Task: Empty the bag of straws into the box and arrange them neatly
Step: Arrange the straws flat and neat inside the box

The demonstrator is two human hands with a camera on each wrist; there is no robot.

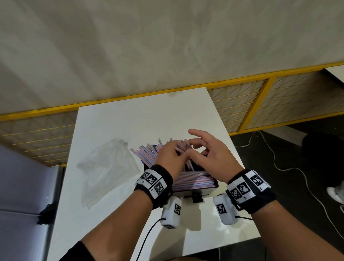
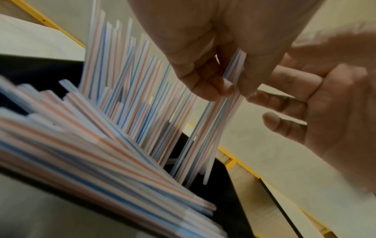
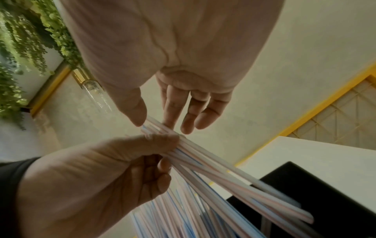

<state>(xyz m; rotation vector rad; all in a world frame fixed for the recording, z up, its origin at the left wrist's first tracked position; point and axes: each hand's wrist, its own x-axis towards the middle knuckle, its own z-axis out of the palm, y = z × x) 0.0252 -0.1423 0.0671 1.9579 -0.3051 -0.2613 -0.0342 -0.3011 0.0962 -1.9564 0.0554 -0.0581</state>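
Left hand (image 1: 170,157) pinches a small bunch of striped straws (image 3: 213,167) near their upper ends, lower ends dipping into the black box (image 1: 194,191). Right hand (image 1: 211,153) hovers just right, fingers spread, fingertips near the bunch. Empty clear bag (image 1: 107,167) lies left of the box on the white table (image 1: 128,119)

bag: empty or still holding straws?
Looks empty. The bag lies flat and crumpled on the table left of the box, see-through, with no straws visible inside; the straws are in the box.

Dim even light; wrist views blurred, warped.
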